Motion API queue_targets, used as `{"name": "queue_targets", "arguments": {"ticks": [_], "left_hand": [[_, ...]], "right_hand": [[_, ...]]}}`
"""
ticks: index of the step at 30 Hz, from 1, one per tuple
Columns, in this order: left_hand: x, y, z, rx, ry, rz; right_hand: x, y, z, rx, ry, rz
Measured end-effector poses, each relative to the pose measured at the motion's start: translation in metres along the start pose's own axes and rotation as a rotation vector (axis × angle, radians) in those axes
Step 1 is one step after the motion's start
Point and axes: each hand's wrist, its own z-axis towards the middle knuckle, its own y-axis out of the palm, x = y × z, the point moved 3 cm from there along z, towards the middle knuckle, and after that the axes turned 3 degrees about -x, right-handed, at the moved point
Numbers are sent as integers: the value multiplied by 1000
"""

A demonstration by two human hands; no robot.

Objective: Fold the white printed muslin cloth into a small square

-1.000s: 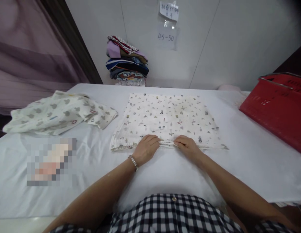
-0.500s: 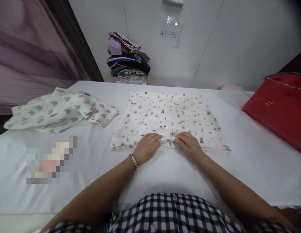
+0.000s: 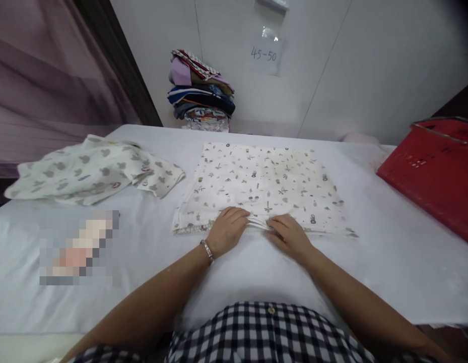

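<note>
Folded printed cloth (image 3: 258,184) spreads flat, far side of my grip.
My left hand (image 3: 229,231) pinches its near edge; my right hand (image 3: 290,236), loosely curled, touches that edge, its hold unclear.

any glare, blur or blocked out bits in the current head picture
In the head view, bright glints on the clear shiny tape above the white paper sign reading 45-50; in the head view, coarse mosaic blocks at left, hiding what lies beneath; also in the head view, slightly soft prints on the folded cream patterned cloth, and a blackened top right corner.
</note>
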Motion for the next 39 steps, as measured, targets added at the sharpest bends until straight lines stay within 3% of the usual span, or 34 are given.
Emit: {"name": "queue_targets", "arguments": {"ticks": [5, 11, 19, 26, 30, 39], "left_hand": [[-1, 0, 0, 13, -24, -29], [-6, 5, -3, -12, -67, -43], [-4, 11, -8, -160, -52, 156], [-7, 11, -19, -184, -80, 288], [-19, 0, -28, -197, -131, 352], [-55, -43, -69, -138, -325, 345]], "right_hand": [[1, 4, 0, 19, 13, -89], [8, 0, -1, 123, 52, -34], [8, 0, -4, 100, -5, -32], [15, 3, -8, 112, -29, -36], [17, 5, -10, 95, -34, -48], [22, 16, -12, 57, -55, -83]]}}
